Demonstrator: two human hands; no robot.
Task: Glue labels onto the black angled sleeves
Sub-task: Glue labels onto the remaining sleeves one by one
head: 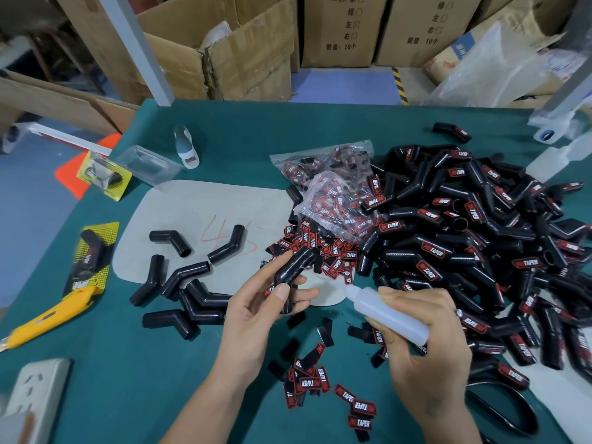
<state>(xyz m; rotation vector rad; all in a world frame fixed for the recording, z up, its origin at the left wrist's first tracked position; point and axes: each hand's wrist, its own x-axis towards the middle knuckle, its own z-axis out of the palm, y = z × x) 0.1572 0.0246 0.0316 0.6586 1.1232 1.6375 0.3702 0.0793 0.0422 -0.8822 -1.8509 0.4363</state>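
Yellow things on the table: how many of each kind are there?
Yellow utility knife: 1
Yellow packaging cards: 2
Total: 3

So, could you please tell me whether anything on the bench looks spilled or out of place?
Labels have spilled from the torn plastic bag across the green table. A yellow utility knife lies loose at the left edge. No glue spill visible.

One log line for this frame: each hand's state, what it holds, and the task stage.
left hand: grips bare black angled sleeve | right hand: grips glue bottle, nozzle toward sleeve | stage: label not yet on held sleeve
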